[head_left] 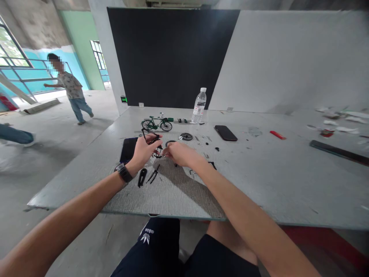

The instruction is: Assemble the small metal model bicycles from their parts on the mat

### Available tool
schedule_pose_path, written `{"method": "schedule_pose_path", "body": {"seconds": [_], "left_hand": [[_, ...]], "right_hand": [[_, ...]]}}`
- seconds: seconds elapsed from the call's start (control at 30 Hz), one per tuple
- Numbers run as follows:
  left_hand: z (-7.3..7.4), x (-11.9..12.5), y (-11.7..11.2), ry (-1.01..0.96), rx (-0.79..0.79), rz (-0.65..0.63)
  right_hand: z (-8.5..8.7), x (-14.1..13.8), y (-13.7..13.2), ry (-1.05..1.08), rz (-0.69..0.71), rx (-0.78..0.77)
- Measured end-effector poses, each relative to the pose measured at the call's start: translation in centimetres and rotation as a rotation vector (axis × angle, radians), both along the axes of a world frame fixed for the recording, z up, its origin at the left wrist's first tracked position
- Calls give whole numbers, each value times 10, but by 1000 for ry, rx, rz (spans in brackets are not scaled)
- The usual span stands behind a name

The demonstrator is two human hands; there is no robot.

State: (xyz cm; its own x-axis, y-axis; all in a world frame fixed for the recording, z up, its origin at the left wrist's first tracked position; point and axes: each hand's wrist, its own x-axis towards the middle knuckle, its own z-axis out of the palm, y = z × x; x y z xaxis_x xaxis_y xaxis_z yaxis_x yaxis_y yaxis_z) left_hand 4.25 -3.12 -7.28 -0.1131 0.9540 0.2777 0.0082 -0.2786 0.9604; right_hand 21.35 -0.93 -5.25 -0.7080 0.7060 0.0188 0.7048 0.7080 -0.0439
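Note:
My left hand [145, 149] is closed around a small black model bicycle frame [149, 134], lifted a little above the table. Close by on the right, my right hand [180, 152] pinches at the lower end of the frame; whatever lies between its fingertips is too small to make out. A small black wheel [170, 142] shows just behind the right fingers. On the table below my hands lie a black model bicycle fork [153, 174] and a flat black part [142, 177]. Beyond them stands an assembled green model bicycle [157, 124].
A spoked wheel [186, 136] and several tiny parts lie right of centre. Behind stand a water bottle [199, 105] and a dark panel [173, 57]. A phone [226, 133], a red object [277, 135] and a black strip [340, 152] lie rightward. A person [72, 88] walks at left.

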Motion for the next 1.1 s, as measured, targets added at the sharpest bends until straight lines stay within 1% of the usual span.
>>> {"method": "schedule_pose_path", "body": {"seconds": [0.13, 0.33, 0.57, 0.93, 1.1], "left_hand": [[-1, -1, 2, 0, 4, 4], [-1, -3, 2, -2, 13, -3], [1, -3, -1, 8, 9, 4], [1, -3, 0, 1, 11, 3], [1, -3, 1, 4, 4, 16]], "right_hand": [[4, -2, -4, -52, 23, 26], [-1, -1, 1, -10, 3, 17], [-3, 0, 6, -7, -11, -12], [-5, -2, 7, -24, 56, 13], [-9, 1, 11, -6, 58, 16]]}}
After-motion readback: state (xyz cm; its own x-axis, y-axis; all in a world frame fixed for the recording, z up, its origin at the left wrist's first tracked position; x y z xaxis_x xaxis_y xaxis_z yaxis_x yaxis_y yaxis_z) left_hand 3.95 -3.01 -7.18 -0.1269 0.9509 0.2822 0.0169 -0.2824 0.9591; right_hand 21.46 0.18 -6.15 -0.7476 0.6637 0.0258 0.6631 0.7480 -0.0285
